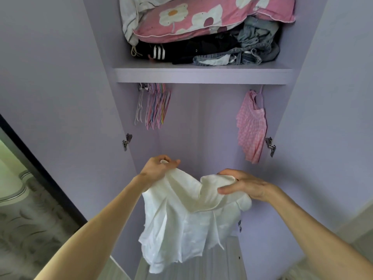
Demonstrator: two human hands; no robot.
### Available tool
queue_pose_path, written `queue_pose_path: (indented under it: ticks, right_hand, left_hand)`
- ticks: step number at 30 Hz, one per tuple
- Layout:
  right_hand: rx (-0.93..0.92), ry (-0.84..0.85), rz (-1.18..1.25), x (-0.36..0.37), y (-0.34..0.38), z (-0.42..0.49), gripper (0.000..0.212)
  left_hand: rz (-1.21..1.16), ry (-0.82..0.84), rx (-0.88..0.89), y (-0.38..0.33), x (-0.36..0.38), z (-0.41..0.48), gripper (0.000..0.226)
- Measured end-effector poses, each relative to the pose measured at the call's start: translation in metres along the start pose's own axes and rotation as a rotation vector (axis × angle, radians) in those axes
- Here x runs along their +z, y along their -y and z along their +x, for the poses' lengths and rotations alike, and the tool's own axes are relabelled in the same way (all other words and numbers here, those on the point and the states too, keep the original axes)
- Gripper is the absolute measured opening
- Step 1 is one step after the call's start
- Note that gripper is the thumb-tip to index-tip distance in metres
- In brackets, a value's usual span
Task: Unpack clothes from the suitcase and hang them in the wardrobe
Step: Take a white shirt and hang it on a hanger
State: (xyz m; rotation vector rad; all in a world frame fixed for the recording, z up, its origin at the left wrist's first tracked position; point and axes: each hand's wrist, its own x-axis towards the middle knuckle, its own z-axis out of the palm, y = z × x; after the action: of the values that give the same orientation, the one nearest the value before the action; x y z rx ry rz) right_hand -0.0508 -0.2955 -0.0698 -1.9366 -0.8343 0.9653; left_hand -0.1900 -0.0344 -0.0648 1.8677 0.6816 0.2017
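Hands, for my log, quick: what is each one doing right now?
Left hand: closed, gripping the white shirt.
Right hand: closed, pinching the same shirt.

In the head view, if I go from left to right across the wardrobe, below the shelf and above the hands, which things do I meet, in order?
left door hinge → white hangers → coloured hangers → pink checked garment on its hanger → right door hinge
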Motion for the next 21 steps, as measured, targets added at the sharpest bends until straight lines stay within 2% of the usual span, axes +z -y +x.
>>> queue_pose_path:
  ticks: [2, 4, 8, 10, 13, 15, 18, 20, 21]
  right_hand:
    - [0.018, 0.049, -0.118, -0.001, -0.001, -0.006, 0.057]
    - [0.010, 0.016, -0.173, 0.002, -0.008, -0.007, 0.056]
    - [-0.078, -0.314, -0.226, 0.012, -0.018, 0.005, 0.018]
    - [-0.064, -0.336, -0.087, 0.013, -0.019, 0.009, 0.017]
    - [-0.002, -0.305, 0.150, 0.016, -0.015, 0.010, 0.026]
    - [-0.036, -0.326, 0.129, 0.021, -0.009, 0.013, 0.022]
    - [-0.112, -0.297, 0.083, 0.032, 0.001, 0.019, 0.020]
    - [-0.166, -0.245, 0.049, 0.037, 0.007, 0.023, 0.016]
    - [-0.187, -0.225, 0.011, 0.038, 0.010, 0.025, 0.014]
  left_hand:
    - [0.109, -0.153, -0.003, 0.008, -0.011, 0.009, 0.030]
    - [0.250, -0.271, -0.027, 0.015, -0.028, 0.014, 0.027]
    - [0.263, -0.305, -0.014, 0.024, -0.037, 0.013, 0.025]
    - [0.198, -0.251, 0.021, 0.021, -0.031, 0.009, 0.030]
    - [0.143, -0.076, 0.105, 0.006, -0.018, -0.007, 0.034]
    - [0.224, 0.041, 0.149, -0.003, -0.004, -0.020, 0.057]
    - [0.492, 0.206, 0.141, -0.011, 0.024, -0.037, 0.116]
    - [0.622, 0.238, 0.121, -0.013, 0.041, -0.043, 0.126]
    - [0.660, 0.231, 0.122, -0.013, 0.047, -0.045, 0.119]
